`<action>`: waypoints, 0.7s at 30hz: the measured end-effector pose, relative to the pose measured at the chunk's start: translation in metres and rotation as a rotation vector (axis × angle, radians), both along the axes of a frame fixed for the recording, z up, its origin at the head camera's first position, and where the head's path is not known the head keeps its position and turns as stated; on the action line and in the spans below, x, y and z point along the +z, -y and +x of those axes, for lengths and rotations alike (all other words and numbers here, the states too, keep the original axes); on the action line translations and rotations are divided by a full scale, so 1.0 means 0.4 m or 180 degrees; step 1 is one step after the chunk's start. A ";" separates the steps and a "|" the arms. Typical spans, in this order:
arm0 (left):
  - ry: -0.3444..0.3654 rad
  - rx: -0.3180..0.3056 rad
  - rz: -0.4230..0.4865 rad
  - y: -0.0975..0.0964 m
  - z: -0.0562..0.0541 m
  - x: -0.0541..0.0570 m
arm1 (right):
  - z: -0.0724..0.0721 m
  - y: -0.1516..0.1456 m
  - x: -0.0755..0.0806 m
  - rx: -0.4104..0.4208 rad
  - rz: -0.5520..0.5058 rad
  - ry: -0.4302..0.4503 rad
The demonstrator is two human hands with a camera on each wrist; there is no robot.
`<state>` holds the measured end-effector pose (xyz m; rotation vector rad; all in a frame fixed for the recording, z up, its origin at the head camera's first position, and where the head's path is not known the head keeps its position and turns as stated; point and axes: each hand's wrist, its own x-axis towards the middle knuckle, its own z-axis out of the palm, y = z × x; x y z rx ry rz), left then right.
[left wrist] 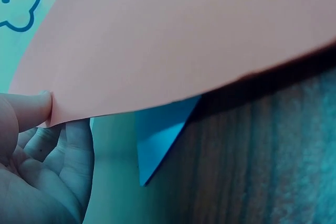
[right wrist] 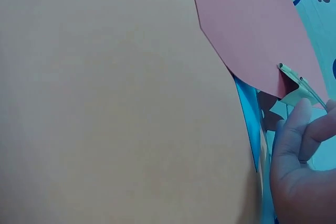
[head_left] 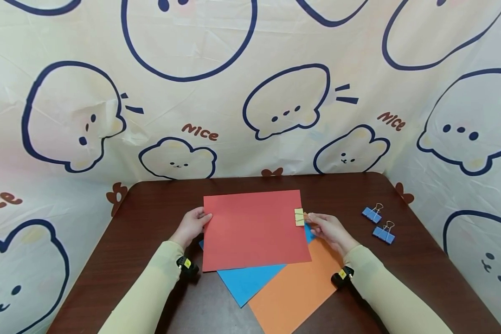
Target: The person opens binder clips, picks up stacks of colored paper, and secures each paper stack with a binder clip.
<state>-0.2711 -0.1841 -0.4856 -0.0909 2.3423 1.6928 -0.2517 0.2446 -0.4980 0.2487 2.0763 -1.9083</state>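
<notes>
Three sheets of paper and three binder clips are in view. Nearest, the single orange sheet (head_left: 296, 287) lies at the bottom centre of the frame on the worktop (head_left: 150, 232). The one blue sheet (head_left: 250, 280) overlaps it, its lower corner pointing to the bottom of the frame. Above both, mid-frame, is the one red sheet (head_left: 252, 232), hiding much of the blue. At its left edge the left hand (head_left: 192, 226) is nearly closed, thumb over and fingers under, gripping the paper. At its right edge the right hand (head_left: 330, 232), thumb and finger close together, pinches the only yellow clip (head_left: 299, 217) (whether that clip bites firmly, I cannot tell). Right of centre lie two blue clips, a lower one (head_left: 383, 234) and an upper one (head_left: 372, 215). A cartoon-printed cloth (head_left: 225, 111) fills the upper frame.
</notes>
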 end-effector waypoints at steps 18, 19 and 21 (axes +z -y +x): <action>-0.0024 0.0003 -0.0063 0.005 0.009 -0.002 | 0.011 -0.002 0.007 0.0098 0.0077 -0.0037; -0.0022 0.0007 -0.0057 0.004 0.010 -0.002 | 0.012 -0.003 0.009 0.0103 0.0084 -0.0040; -0.0032 -0.0001 -0.0051 0.004 0.011 -0.003 | 0.013 -0.005 0.012 0.0111 0.0077 -0.0032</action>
